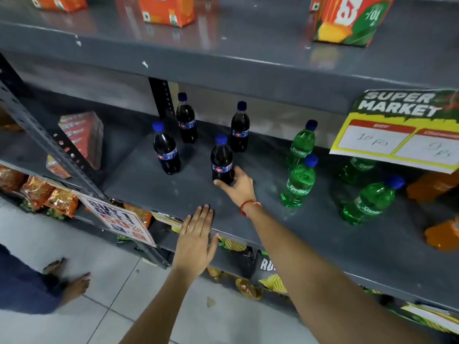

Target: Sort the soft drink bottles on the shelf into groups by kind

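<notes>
Several dark cola bottles with blue caps stand on the grey middle shelf point(173, 194): one at the left point(166, 151), one at the back point(186, 120), one further right point(240, 129). My right hand point(238, 186) grips the base of the nearest cola bottle point(221, 158), which stands upright on the shelf. To the right stand several green Sprite bottles point(299, 181), one behind it point(301, 144) and one nearer the edge point(370, 201). My left hand point(196, 240) lies flat on the shelf's front edge, fingers spread, holding nothing.
Orange bottles point(439, 234) lie at the far right of the shelf. A yellow price sign point(397, 135) hangs from the upper shelf. Juice cartons point(347, 18) stand above. A red box point(79, 137) sits left. Snack packets point(37, 192) fill the lower shelf. Another person's feet point(74, 284) are at left.
</notes>
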Tool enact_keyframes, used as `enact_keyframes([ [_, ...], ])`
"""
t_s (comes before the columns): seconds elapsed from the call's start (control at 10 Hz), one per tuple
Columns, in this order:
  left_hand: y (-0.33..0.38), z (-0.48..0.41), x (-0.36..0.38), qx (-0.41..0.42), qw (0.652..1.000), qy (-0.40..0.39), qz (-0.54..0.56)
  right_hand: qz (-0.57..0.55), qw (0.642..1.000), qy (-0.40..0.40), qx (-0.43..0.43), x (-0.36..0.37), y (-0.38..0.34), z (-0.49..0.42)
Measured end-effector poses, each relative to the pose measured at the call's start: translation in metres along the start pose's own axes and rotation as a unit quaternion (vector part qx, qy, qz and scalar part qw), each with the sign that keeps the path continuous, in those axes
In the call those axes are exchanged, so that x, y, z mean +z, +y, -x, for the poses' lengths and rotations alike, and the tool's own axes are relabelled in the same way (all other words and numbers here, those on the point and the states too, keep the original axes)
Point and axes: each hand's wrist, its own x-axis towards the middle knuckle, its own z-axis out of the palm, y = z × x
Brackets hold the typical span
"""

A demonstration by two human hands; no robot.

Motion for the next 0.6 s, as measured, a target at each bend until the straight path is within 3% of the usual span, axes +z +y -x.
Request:
enact_keyframes([
  [0.5,0.002,0.003,0.001,-0.001,1.0,0.005,-0.006,0.037,0.999,-0.022,0.002,-0.003,-0.008,0.015],
  [0.6,0.002,0.003,0.0,0.005,1.0,0.013,0.01,-0.008,1.0,0.002,0.014,-0.001,-0.005,0.022],
])
